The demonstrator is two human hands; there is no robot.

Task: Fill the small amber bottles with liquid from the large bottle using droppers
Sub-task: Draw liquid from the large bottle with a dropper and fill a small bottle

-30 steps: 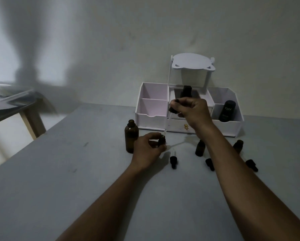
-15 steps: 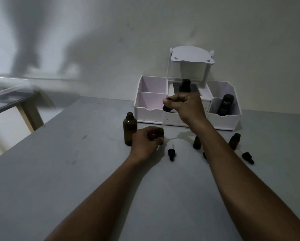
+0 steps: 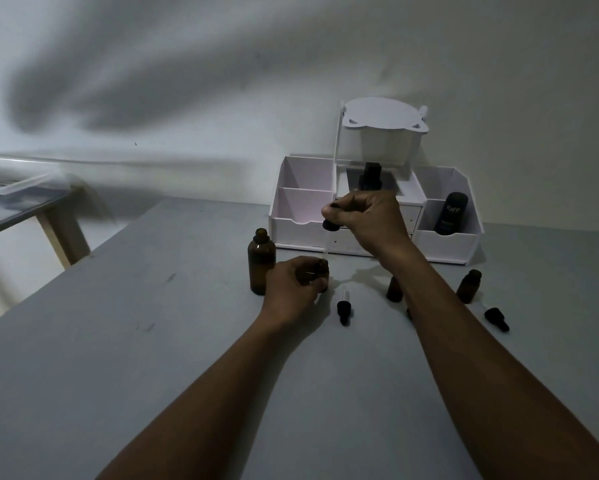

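Small bottle [image 3: 324, 269] stands on the table [image 3: 145, 348] just right of the big bottle [image 3: 261, 261], and the left hand [image 3: 296, 285] covers nearly all of it. The fingers curl round it, so only a dark edge and the neck show. Above it the right hand [image 3: 369, 221] pinches the black bulb of a dropper [image 3: 330, 226]. Its glass tube hangs down to the bottle's mouth, though the fingers hide whether the tip is inside. The big bottle is uncapped and upright, touching or nearly touching the left hand's knuckles.

A spare dropper [image 3: 344, 308] lies on the table just right of the left hand, with its tube pointing away from the person. The right forearm crosses in front of a second bottle [image 3: 394, 289] and hides most of a dark piece [image 3: 409, 313] lying below it. Further right a third bottle [image 3: 468, 286] stands open, and another dropper [image 3: 496, 319] lies near it.

Behind the hands a white organizer [image 3: 305, 233] sits against the wall. The right hand blocks its middle drawers. A dark bottle [image 3: 371, 174] stands in its centre bay, and a black tube [image 3: 451, 213] is in the right one. A blurred side table [image 3: 24, 199] stands at far left.
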